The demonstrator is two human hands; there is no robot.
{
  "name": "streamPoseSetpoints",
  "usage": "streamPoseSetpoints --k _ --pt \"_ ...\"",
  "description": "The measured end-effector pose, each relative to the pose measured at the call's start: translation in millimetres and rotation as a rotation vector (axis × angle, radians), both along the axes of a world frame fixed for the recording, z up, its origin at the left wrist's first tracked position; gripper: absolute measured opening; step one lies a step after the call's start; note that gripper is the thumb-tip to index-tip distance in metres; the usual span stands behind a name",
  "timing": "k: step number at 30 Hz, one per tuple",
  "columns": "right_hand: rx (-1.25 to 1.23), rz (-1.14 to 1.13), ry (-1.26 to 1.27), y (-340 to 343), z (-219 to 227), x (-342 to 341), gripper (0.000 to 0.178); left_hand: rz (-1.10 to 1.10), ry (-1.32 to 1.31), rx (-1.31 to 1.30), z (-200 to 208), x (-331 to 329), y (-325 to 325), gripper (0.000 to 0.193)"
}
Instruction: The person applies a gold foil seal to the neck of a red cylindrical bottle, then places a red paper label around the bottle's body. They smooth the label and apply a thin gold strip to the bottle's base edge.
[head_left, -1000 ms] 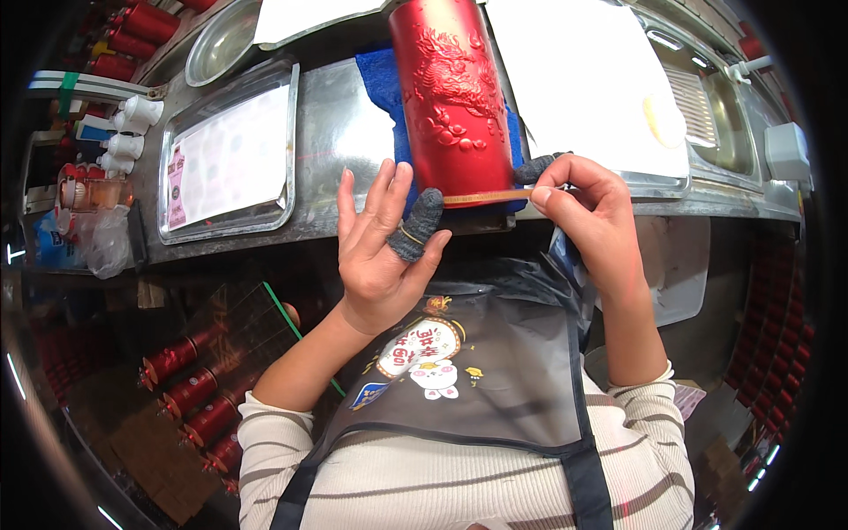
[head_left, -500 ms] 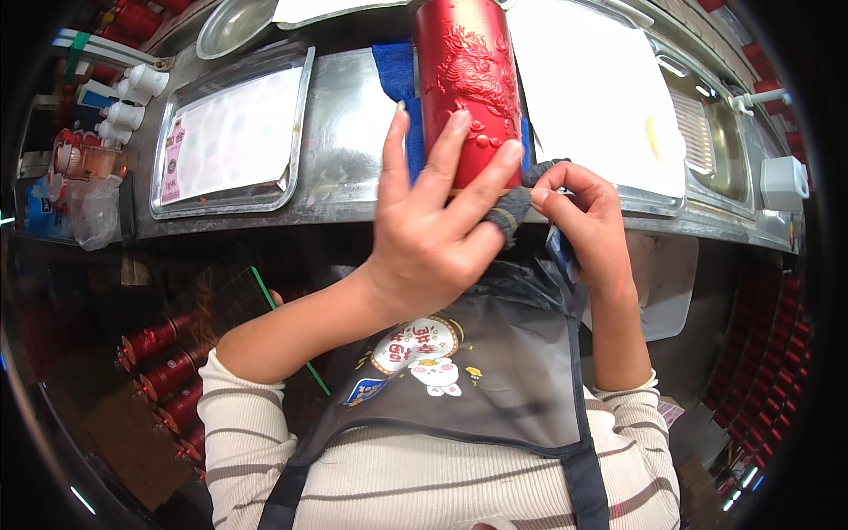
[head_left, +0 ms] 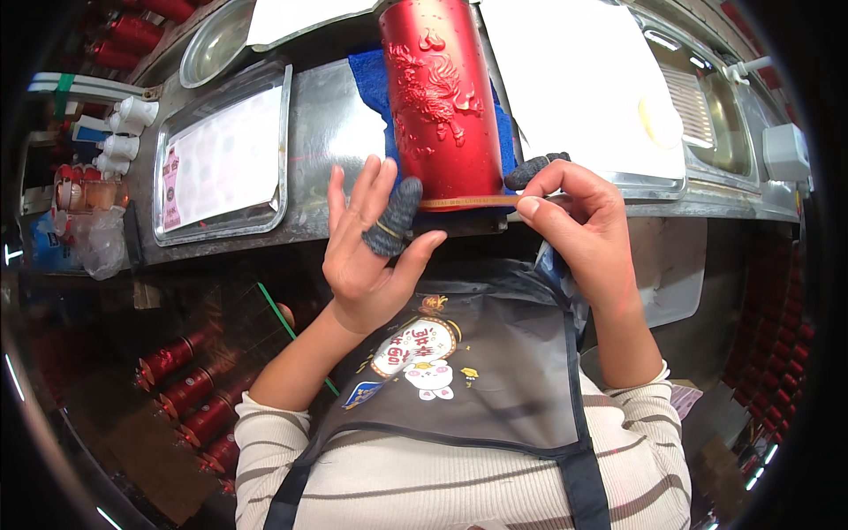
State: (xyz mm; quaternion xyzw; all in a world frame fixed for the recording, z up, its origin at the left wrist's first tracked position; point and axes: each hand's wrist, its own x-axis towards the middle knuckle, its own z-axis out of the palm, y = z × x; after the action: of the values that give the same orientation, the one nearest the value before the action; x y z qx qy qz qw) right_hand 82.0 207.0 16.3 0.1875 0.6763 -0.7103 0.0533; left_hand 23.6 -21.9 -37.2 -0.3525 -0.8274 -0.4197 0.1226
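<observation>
A large red cylinder (head_left: 439, 97) with raised dragon relief lies on a blue cloth (head_left: 371, 84) on the metal bench, its near end at the bench edge. A thin gold strip (head_left: 468, 202) runs along that near end. My right hand (head_left: 579, 225) pinches the strip's right end, index finger in a dark fingertip cover. My left hand (head_left: 371, 252) is just left of the cylinder's end, palm toward me, fingers spread, one finger in a dark cover, touching nothing I can make out.
A metal tray (head_left: 221, 159) with a pale sheet sits to the left, and a second tray (head_left: 583, 88) with white paper to the right. A round metal bowl (head_left: 212, 44) is at the back left. White bottles (head_left: 124, 132) stand at far left. Red cylinders (head_left: 185, 397) lie below the bench.
My left hand, laid over the cylinder's near end half a second ago, has come off it and dropped back to the left with fingers spread. My right hand keeps its pinch.
</observation>
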Motion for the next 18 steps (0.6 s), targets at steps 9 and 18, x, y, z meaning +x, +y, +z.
streamPoseSetpoints --k 9,18 --pt "-0.028 -0.019 -0.013 0.7 -11.0 -2.6 0.007 -0.09 0.083 -0.143 8.5 -1.4 4.5 0.06" --pt "-0.093 0.001 -0.017 2.9 -17.8 -5.2 0.007 -0.125 0.283 -0.202 27.6 -13.6 30.1 0.014"
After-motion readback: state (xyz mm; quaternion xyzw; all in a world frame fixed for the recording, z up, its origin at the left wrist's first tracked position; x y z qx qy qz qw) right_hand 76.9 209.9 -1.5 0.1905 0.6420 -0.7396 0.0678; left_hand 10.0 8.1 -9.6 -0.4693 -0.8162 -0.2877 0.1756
